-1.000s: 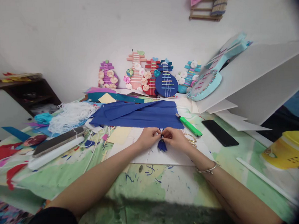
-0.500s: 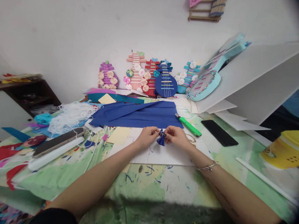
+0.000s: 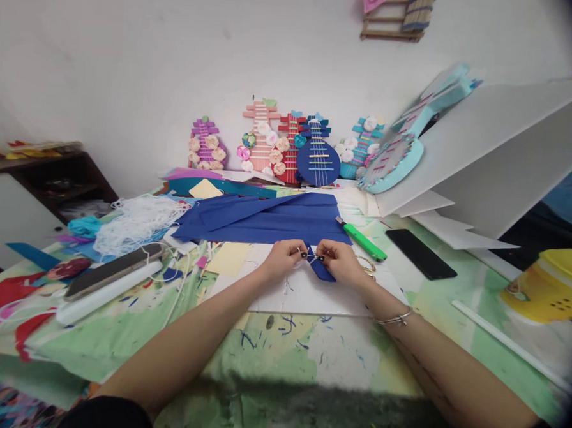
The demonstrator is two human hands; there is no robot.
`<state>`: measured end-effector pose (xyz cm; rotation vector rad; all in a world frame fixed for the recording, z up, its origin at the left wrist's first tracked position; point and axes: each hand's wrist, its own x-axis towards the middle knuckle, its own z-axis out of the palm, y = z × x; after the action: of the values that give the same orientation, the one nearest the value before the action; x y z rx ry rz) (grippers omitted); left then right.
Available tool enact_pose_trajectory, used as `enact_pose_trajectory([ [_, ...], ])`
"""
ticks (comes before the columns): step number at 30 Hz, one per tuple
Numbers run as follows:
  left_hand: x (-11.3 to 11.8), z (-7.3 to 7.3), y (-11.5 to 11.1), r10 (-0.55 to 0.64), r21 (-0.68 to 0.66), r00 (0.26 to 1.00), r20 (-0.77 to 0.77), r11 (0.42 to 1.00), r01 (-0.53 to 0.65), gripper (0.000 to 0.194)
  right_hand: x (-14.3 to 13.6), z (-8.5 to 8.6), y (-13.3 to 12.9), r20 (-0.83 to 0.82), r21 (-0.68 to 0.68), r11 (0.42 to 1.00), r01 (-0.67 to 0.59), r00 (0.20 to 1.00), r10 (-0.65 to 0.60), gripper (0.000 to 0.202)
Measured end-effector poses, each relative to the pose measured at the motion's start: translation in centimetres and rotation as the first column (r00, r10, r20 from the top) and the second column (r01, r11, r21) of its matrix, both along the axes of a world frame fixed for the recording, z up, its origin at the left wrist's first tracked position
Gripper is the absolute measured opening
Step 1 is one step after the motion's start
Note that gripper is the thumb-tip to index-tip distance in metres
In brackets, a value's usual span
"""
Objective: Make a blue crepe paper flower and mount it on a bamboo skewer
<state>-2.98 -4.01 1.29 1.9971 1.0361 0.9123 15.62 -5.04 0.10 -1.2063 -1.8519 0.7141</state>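
Both hands meet over a white board (image 3: 272, 296) on the table. My left hand (image 3: 287, 259) is closed in a pinch on a thin white string (image 3: 311, 255). Close beside it, my right hand (image 3: 334, 260) pinches the string's other side, with a small blue paper piece (image 3: 322, 271) hanging between and below the fingers. Whether the right fingertips also grip the paper cannot be made out. Large blue paper sheets (image 3: 266, 218) lie just behind the hands. A green cutter (image 3: 365, 242) and gold-handled scissors (image 3: 367, 264) lie right of my right hand.
A black phone (image 3: 421, 253) and yellow container (image 3: 548, 285) are at right. Left are a white string heap (image 3: 136, 225), another phone (image 3: 115, 271) and paper scraps. Decorated instrument models, one a blue one (image 3: 318, 161), lean on the wall. Large white boards (image 3: 481, 141) stand at back right.
The small blue piece has spread and shifted right, its lower end tilting right. More white string shows between my fingers, and my hands are slightly farther apart.
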Motion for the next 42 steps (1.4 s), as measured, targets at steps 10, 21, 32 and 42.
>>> enact_pose_trajectory([
  [10, 0.0, 0.2, 0.4, -0.120, -0.116, 0.928, 0.352, 0.978, 0.171, 0.018, -0.8, 0.5, -0.6, -0.155, 0.027, 0.987, -0.160, 0.974, 0.162, 0.012],
  [21, -0.2, 0.6, -0.1, 0.041, -0.167, 0.895, 0.444, 0.985, 0.038, 0.020, -1.1, 0.7, -1.1, -0.247, 0.117, 0.993, -0.030, 0.967, 0.059, 0.019],
  [32, -0.4, 0.6, -0.1, 0.050, -0.207, 0.894, 0.445, 0.977, 0.049, 0.025, -1.3, 1.0, -1.4, -0.171, 0.091, 0.993, 0.074, 0.984, -0.057, 0.011],
  [42, 0.0, 0.4, -0.3, 0.082, -0.239, 0.866, 0.493, 0.970, 0.044, 0.022, -1.4, 1.0, -1.5, -0.137, 0.086, 0.991, 0.102, 0.986, -0.089, 0.011],
])
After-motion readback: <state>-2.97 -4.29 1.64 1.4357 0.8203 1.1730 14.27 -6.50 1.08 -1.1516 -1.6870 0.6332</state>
